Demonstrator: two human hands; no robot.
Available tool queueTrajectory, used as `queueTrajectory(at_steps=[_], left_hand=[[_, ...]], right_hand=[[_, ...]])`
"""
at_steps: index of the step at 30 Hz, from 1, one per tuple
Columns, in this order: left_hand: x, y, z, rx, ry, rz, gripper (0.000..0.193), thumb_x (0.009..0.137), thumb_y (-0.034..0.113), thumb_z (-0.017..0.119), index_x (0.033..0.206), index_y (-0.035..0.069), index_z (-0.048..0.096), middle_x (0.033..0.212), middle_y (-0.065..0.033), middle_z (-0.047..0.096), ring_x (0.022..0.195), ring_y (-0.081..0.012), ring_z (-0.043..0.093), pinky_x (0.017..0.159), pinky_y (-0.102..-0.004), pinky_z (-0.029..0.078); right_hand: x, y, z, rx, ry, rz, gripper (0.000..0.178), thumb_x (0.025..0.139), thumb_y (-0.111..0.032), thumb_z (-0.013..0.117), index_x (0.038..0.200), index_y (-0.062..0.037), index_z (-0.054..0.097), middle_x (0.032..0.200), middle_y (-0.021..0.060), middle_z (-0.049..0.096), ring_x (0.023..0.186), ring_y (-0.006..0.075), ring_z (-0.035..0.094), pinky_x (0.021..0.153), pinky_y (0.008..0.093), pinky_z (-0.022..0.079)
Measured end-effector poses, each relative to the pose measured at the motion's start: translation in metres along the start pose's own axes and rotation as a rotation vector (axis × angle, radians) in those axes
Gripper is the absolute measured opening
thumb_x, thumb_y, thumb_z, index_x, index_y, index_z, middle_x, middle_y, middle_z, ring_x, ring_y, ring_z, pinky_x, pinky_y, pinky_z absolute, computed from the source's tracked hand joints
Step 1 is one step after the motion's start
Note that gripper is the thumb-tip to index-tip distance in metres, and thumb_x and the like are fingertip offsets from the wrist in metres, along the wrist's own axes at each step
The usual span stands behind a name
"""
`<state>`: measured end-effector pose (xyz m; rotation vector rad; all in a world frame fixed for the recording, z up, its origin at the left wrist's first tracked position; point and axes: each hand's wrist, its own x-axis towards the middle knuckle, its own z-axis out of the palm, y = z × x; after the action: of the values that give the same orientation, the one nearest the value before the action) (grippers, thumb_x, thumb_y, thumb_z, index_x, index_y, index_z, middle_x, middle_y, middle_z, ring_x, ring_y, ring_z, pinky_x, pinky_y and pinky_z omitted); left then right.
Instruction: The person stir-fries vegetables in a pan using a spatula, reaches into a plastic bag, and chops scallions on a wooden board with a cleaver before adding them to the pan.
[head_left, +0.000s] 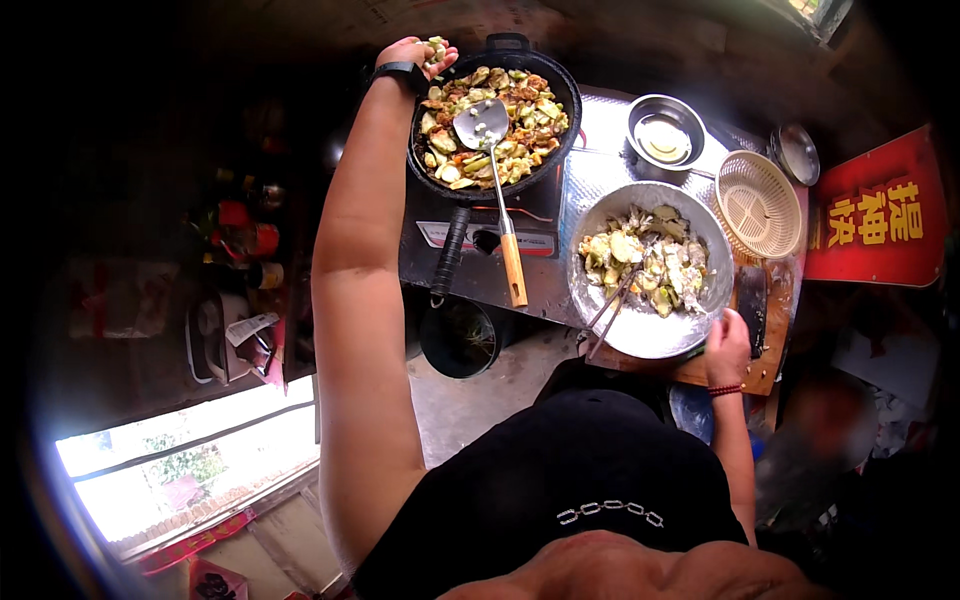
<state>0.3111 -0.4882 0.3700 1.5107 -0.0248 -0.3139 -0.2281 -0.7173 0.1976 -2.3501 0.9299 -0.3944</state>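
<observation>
My left hand [412,58] is up beside the far left rim of a black frying pan [413,160], its fingers cupped around pale chopped pieces [436,52] of food. Browned slices and chunks of food [530,110] fill the pan. A metal spatula [500,190] with a wooden handle lies across it, some pale bits on its blade. My right hand [728,350] is closed at the near right rim of a large metal bowl [640,338]; its fingertips are partly hidden. Flour-coated slices [655,255] sit in that bowl, and chopsticks [612,312] lean over its near edge.
The pan stands on a stove [480,240], its black handle [451,250] pointing toward me. Right of it are a small metal bowl [692,115], a beige plastic basket [745,170], and a dark blade [752,300] on a wooden board. A dark bucket [430,350] stands below.
</observation>
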Motion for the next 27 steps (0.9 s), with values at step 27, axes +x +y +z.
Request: queueTrajectory(at_steps=[27], left_hand=[[0.023, 0.005, -0.017, 0.980, 0.115, 0.007, 0.018, 0.088, 0.002, 0.050, 0.102, 0.002, 0.061, 0.101, -0.0165, 0.066, 0.074, -0.0250, 0.069, 0.059, -0.0300, 0.058]], right_hand=[[0.058, -0.179, 0.028, 0.514, -0.435, -0.310, 0.019, 0.088, -0.008, 0.052, 0.104, 0.0015, 0.053, 0.076, -0.0008, 0.054, 0.063, 0.0032, 0.048, 0.055, 0.0191, 0.039]])
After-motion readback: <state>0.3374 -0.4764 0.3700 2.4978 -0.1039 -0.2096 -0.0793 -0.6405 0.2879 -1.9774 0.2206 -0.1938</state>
